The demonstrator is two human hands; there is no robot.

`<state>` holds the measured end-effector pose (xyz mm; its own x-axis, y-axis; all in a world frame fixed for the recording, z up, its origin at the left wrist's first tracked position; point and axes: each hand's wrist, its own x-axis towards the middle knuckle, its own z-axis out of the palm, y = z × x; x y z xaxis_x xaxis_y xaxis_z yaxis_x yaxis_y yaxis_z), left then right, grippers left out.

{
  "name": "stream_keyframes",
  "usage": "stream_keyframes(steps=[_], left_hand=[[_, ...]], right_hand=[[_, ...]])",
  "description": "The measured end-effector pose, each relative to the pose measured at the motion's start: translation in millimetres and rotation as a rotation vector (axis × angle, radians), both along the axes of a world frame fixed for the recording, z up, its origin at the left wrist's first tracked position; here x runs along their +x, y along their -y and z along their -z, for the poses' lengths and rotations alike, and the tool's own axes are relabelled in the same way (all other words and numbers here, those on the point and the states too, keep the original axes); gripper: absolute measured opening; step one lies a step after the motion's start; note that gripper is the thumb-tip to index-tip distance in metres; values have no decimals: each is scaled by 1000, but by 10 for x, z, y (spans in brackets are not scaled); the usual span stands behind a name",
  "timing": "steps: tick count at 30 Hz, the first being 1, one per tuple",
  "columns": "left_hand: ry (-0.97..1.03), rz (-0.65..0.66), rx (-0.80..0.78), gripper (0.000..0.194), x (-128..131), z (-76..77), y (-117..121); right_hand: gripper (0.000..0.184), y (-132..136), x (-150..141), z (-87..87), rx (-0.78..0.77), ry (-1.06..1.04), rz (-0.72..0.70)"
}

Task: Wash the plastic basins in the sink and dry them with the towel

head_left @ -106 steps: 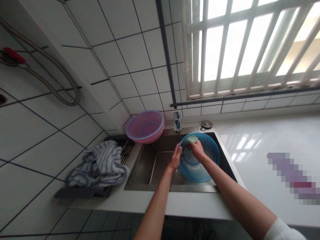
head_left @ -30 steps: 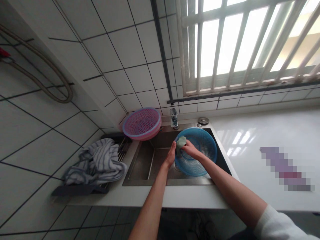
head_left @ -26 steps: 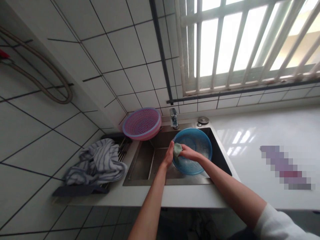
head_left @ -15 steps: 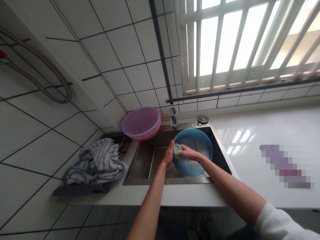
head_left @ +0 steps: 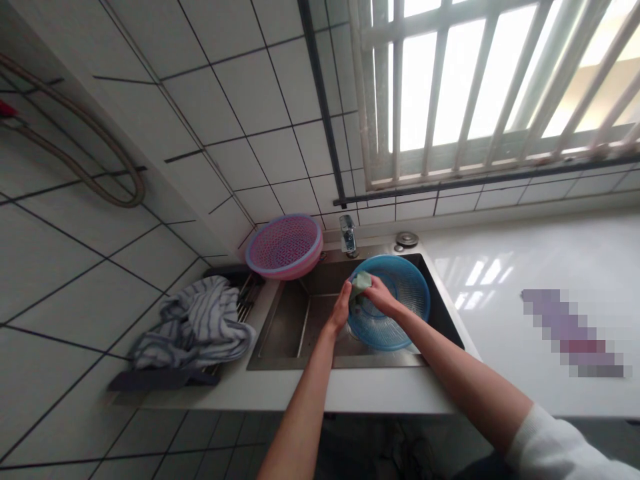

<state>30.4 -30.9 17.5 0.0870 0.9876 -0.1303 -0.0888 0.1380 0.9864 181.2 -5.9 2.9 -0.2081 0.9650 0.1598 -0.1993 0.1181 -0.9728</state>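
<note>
Through my head camera, I watch the left hand (head_left: pixel 341 308) gripping the left rim of a blue plastic colander (head_left: pixel 416 301) in the steel sink (head_left: pixel 283 327); the right hand (head_left: pixel 382 297) clasps a pale green cloth (head_left: pixel 361 283) at that rim.

The round plastic bowl (head_left: pixel 383 333) is blue, the small crumpled cloth (head_left: pixel 361 283) pale green, the round plastic basket (head_left: pixel 285 247) pink, the bunched towel (head_left: pixel 200 323) grey-and-white striped.
</note>
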Motion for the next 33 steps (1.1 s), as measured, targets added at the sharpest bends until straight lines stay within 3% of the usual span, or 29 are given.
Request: stream_keyframes(steps=[2,3,6,8,10,13,15,20,21,24,26,28,31,33], left_hand=[[-24,2,12,67,30,14,-8],[-44,-8,11,68,33,24,-15],[-96,-29,-5,72,-14,54,-39],[-116,-12,12,76,-56,65,-46],[-127,35,72,77,-64,65,-44],[-134,102,168,74,-12,52,-33],[-130,109,178,72,18,42,-28],[-70,26,85,73,-38,26,-30],[-59,29,86,73,-50,23,-33],[-15,91,122,67,-43,15,-38],[14,127,95,63,-20,11,-34],[30,104,41,64,-11,2,-18],[35,7,35,74,-37,-25,18],[41,15,55,79,-55,-44,38]], right_hand=[[18,-22,36,-20,-20,-36,136],[17,-14,46,-26,-23,-24,115],[15,64,26,-31,-6,81,-197],[16,90,0,-29,-4,102,-317],[18,51,1,-27,-9,39,-216],[19,-61,47,-17,-61,-141,122],[19,-82,63,-2,-80,-167,185],[17,42,-15,14,-44,69,-271],[18,44,-18,4,-41,63,-252],[21,-22,45,-33,-38,-7,49],[21,-59,101,-44,-46,-12,160],[20,-36,112,-35,-49,39,62],[21,70,33,-19,-23,144,-294],[22,111,-17,-34,14,151,-364]])
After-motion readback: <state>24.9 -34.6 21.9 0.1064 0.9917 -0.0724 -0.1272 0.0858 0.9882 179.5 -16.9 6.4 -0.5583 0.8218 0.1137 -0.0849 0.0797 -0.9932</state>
